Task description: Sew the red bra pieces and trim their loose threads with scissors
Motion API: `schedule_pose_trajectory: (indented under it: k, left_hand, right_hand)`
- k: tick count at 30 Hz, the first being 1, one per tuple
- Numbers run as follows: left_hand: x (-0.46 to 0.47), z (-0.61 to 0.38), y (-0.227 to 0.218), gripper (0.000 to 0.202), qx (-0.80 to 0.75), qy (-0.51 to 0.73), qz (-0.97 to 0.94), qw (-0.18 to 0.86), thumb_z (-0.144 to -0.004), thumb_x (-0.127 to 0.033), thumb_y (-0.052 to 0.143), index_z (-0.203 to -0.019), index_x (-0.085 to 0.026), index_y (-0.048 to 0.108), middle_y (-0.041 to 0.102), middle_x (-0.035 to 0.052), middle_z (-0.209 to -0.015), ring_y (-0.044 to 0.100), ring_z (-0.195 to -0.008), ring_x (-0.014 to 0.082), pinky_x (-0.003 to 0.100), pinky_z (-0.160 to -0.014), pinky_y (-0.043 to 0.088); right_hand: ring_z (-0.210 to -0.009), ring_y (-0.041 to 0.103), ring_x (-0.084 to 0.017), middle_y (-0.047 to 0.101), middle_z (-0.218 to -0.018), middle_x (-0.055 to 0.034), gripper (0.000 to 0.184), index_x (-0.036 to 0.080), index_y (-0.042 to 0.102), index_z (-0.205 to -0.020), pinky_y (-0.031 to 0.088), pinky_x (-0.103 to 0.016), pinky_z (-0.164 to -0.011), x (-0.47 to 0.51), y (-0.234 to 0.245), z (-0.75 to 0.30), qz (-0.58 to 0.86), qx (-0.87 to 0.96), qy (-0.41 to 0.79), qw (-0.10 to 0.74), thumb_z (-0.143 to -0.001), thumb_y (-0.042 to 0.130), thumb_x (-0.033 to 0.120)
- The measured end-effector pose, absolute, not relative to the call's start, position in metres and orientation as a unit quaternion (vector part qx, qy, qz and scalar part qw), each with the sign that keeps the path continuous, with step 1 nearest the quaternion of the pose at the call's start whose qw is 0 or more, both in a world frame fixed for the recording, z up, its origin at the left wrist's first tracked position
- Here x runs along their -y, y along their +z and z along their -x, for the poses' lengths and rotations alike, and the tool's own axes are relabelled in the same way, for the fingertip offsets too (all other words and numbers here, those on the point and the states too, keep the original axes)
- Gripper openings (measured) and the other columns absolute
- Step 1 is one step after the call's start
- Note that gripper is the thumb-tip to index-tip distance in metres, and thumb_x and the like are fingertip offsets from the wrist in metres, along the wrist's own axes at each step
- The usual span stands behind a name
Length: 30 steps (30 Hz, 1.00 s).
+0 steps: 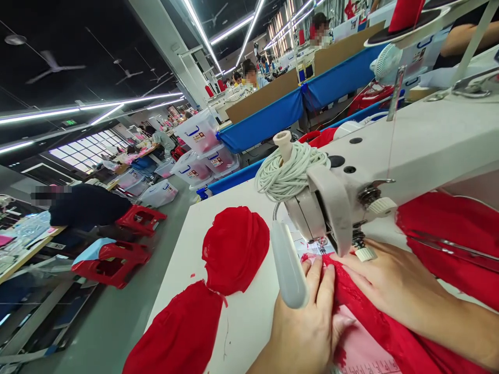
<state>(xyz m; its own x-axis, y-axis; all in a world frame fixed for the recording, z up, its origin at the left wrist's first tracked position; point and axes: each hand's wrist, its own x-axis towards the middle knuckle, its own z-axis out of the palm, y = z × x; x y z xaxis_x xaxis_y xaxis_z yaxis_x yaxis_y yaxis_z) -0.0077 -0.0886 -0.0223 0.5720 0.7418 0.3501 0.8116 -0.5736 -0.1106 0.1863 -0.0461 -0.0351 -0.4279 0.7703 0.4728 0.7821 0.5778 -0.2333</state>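
A red lace-edged fabric piece (360,298) runs under the head of a white sewing machine (335,208). My left hand (304,327) is closed on its left edge, fingertips close to the presser foot (323,245). From the right, my right hand (397,283) grips the same fabric, its fingertips partly hidden behind the machine head. Beneath the fabric shows a pink surface with ruler markings (368,343). A grey oblong lamp-like part (288,265) hangs in front of my left fingers. The needle point is hard to make out.
Two red fabric pieces (236,249) (175,332) lie on the white table left of the machine. Tweezers-like metal tool (452,246) rests on more red fabric (463,223) at right. Pale cord (292,169) is coiled atop the machine. Beyond are plastic bins (198,132), red stools (113,262) and people.
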Motion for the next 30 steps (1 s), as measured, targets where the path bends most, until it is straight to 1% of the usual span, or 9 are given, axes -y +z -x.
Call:
schedule_pose_trajectory:
  k: [4,9,13,17,21,23,25,27,30]
  left_hand:
    - [0.089,0.008,-0.022,0.054,0.447,-0.151,0.871,0.138,-0.098,-0.053,0.034,-0.130,-0.019,0.062,0.064,0.0089,-0.133,0.062,-0.120,0.0253,0.039,-0.099,0.051]
    - [0.088,0.007,-0.023,0.056,0.460,-0.142,0.864,0.148,-0.099,-0.054,0.031,-0.130,-0.018,0.061,0.062,0.0111,-0.136,0.062,-0.118,0.0248,0.041,-0.101,0.049]
    - [0.087,0.005,-0.023,0.056,0.458,-0.126,0.867,0.152,-0.097,-0.056,0.036,-0.130,-0.018,0.061,0.062,0.0126,-0.135,0.062,-0.118,0.0268,0.044,-0.102,0.049]
    - [0.087,0.003,-0.025,0.054,0.464,-0.125,0.862,0.158,-0.095,-0.054,0.044,-0.130,-0.017,0.061,0.061,0.0129,-0.137,0.061,-0.119,0.0281,0.045,-0.102,0.049]
    - [0.087,0.002,-0.025,0.050,0.465,-0.124,0.863,0.155,-0.097,-0.050,0.042,-0.130,-0.017,0.061,0.060,0.0129,-0.138,0.061,-0.120,0.0276,0.045,-0.103,0.048]
    - [0.086,0.002,-0.024,0.050,0.465,-0.122,0.864,0.151,-0.097,-0.049,0.041,-0.130,-0.016,0.062,0.060,0.0137,-0.137,0.061,-0.120,0.0283,0.046,-0.103,0.048]
    - [0.085,0.001,-0.023,0.050,0.465,-0.122,0.863,0.155,-0.097,-0.048,0.041,-0.129,-0.016,0.062,0.060,0.0141,-0.138,0.061,-0.119,0.0286,0.046,-0.102,0.049]
    - [0.085,0.001,-0.023,0.049,0.465,-0.121,0.861,0.165,-0.098,-0.047,0.040,-0.129,-0.015,0.062,0.059,0.0143,-0.138,0.062,-0.119,0.0282,0.046,-0.101,0.050]
    - [0.084,0.001,-0.022,0.049,0.461,-0.114,0.864,0.166,-0.098,-0.046,0.039,-0.128,-0.014,0.062,0.060,0.0154,-0.137,0.062,-0.118,0.0285,0.044,-0.098,0.052]
  right_hand:
    - [-0.067,0.061,-0.022,0.069,-0.078,-0.0058,0.035,0.026,0.076,-0.093,0.044,-0.033,-0.062,0.046,-0.039,-0.186,0.473,0.835,-0.010,0.282,-0.085,0.045,0.010]
    - [-0.068,0.060,-0.023,0.067,-0.080,-0.0052,0.030,0.028,0.075,-0.093,0.043,-0.034,-0.061,0.046,-0.038,-0.186,0.467,0.837,-0.014,0.284,-0.082,0.052,0.013]
    - [-0.066,0.060,-0.023,0.065,-0.076,-0.0040,0.025,0.026,0.074,-0.088,0.042,-0.034,-0.060,0.043,-0.038,-0.186,0.466,0.838,-0.013,0.285,-0.077,0.056,0.012]
    - [-0.063,0.057,-0.021,0.062,-0.072,-0.0039,0.023,0.025,0.070,-0.075,0.038,-0.032,-0.057,0.041,-0.036,-0.185,0.469,0.838,-0.021,0.278,-0.081,0.051,0.013]
    - [-0.061,0.054,-0.020,0.059,-0.069,-0.0049,0.032,0.023,0.065,-0.066,0.035,-0.032,-0.057,0.040,-0.033,-0.185,0.471,0.838,-0.051,0.270,-0.086,0.042,0.012]
    - [-0.062,0.054,-0.019,0.059,-0.069,-0.0050,0.033,0.023,0.063,-0.063,0.034,-0.032,-0.057,0.040,-0.032,-0.184,0.471,0.839,-0.050,0.267,-0.086,0.043,0.012]
    - [-0.063,0.055,-0.019,0.060,-0.069,-0.0043,0.028,0.023,0.064,-0.064,0.035,-0.031,-0.058,0.039,-0.032,-0.184,0.474,0.838,-0.034,0.267,-0.084,0.048,0.013]
    - [-0.063,0.055,-0.019,0.061,-0.071,-0.0032,0.020,0.025,0.068,-0.072,0.036,-0.031,-0.058,0.037,-0.032,-0.183,0.479,0.835,-0.013,0.270,-0.082,0.053,0.015]
    - [-0.064,0.056,-0.019,0.063,-0.072,-0.0026,0.019,0.025,0.069,-0.077,0.038,-0.031,-0.059,0.035,-0.034,-0.183,0.486,0.830,-0.001,0.274,-0.081,0.054,0.016]
